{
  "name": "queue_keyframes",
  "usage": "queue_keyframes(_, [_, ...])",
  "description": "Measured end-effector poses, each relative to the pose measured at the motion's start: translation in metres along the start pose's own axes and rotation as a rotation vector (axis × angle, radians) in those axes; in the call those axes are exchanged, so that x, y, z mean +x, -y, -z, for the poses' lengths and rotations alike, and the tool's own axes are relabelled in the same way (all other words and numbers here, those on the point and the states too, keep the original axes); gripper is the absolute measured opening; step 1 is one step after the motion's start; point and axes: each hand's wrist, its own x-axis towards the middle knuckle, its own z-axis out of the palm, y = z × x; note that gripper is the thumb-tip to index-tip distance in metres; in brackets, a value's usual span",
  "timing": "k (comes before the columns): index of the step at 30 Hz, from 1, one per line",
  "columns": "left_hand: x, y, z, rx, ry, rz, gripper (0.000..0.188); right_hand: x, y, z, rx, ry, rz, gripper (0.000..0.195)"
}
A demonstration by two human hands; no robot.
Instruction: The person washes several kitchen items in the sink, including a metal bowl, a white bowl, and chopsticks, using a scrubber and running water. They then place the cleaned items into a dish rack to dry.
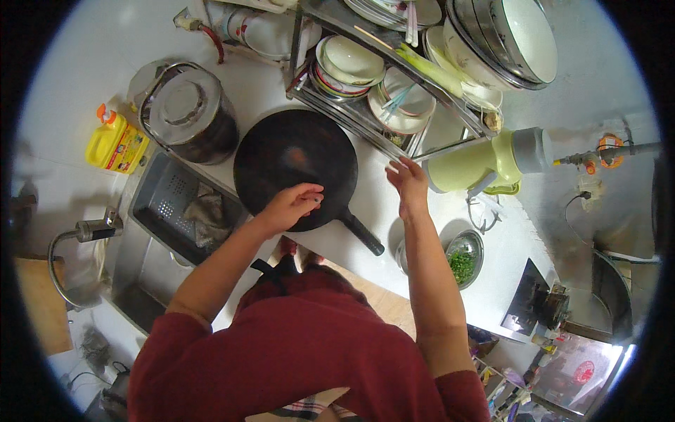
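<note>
A black wok [295,153] sits on the white countertop in front of me, its dark handle pointing to the lower right. My left hand [295,205] is over the wok's near part with fingers loosely curled; nothing shows in it. Near the front edge of the metal dish rack [348,124], my right hand [410,184] is raised with its fingers apart and holds nothing visible. Whether its fingertips touch the rack, I cannot tell. A metal bowl of chopped greens [464,259] stands to the right of my right forearm.
A lidded metal pot [192,113] and a yellow pump bottle [117,142] are at the left. Below them, a grey basket [158,184] with a cloth [208,213] sits over the sink [153,269]. A green thermos jug [469,166] stands right of the rack, which holds bowls and plates.
</note>
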Motion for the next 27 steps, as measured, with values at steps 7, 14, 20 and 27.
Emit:
queue_keyframes(7, [-0.015,0.001,-0.013,-0.005,-0.133,0.105,0.039,0.144,-0.018,0.003,-0.812,-0.085,0.204,0.020])
queue_keyframes(14, [-0.037,0.006,-0.012,0.015,-0.234,0.176,0.039,0.182,-0.013,-0.005,0.168,-0.267,-0.294,0.028])
queue_keyframes(20, [-0.031,0.007,-0.024,0.361,-0.425,0.175,0.029,0.196,-0.023,0.003,0.286,-0.079,-0.265,0.023])
queue_keyframes(27, [-0.001,-0.013,-0.046,0.797,-0.486,-0.194,0.021,0.192,-0.016,-0.006,0.270,0.010,-0.284,0.027])
